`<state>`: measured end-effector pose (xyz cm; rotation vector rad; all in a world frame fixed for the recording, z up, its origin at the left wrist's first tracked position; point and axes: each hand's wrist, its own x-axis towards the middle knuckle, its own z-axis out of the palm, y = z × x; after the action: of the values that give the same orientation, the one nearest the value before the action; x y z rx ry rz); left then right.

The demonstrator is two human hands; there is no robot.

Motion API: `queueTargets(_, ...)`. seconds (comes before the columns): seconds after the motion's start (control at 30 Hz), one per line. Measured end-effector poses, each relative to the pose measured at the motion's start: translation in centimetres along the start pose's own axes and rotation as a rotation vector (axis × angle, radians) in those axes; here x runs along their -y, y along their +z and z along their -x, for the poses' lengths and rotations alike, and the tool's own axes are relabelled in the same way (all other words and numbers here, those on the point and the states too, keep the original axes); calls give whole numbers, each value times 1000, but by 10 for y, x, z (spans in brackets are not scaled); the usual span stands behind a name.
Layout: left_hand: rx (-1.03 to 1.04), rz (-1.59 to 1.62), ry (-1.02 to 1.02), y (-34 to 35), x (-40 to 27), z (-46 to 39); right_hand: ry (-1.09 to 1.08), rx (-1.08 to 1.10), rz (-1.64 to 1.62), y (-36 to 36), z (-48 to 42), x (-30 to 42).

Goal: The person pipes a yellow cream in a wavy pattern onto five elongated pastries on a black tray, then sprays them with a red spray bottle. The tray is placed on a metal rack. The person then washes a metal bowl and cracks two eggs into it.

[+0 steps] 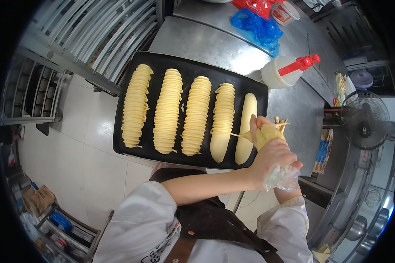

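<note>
A soft piping bag of pale yellow paste is squeezed between my two hands, its clear plastic end bunched below them. My left hand closes around its lower part; my right hand, partly hidden, grips nearer the tip. From the tip a thin strand of paste runs left to a long dough roll, whose upper part is wrapped in piped lines while its lower end is bare. To its right, partly behind my hands, lies a plain dough roll. Several rolls piped along their length lie further left on the black baking tray.
Behind the tray's right corner stands a whitish container with a red handle-like part. A blue plastic bag and a printed tub are on the steel table. A metal rack stands left; a fan is at right.
</note>
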<state>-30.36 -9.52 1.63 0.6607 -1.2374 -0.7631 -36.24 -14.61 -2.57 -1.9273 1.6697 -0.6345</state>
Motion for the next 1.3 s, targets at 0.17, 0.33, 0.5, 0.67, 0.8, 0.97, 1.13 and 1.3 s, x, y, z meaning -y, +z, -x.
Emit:
queueTargets(0.17, -33, -50, 47, -13, -6, 3, 41, 34, -113, 22, 7, 39)
queueTargets(0.33, -59, -68, 61, -27, -13, 4, 43, 132, -343, 53, 13, 35)
queueTargets(0.5, -73, -21, 68, -15, -12, 8, -21, 69, -85, 26, 15, 38)
queueTargets(0.67, -36, 22, 43, 6, -3, 12, -19, 27, 23, 4, 14, 3)
queueTargets(0.8, 114, -23, -87, 13, 17, 20, 19, 42, 73, 7, 21, -17)
queueTargets(0.97, 91, -122, -236, 20, 38, 36, -33, 17, 93, 36, 35, -48)
queueTargets(1.13, -23, 65, -215, 38, 13, 22, 24, 25, -427, 11, 58, -43)
queueTargets(1.3, 229, 440, -706, 20, -53, -18, -349, -155, -847, -34, 63, 1)
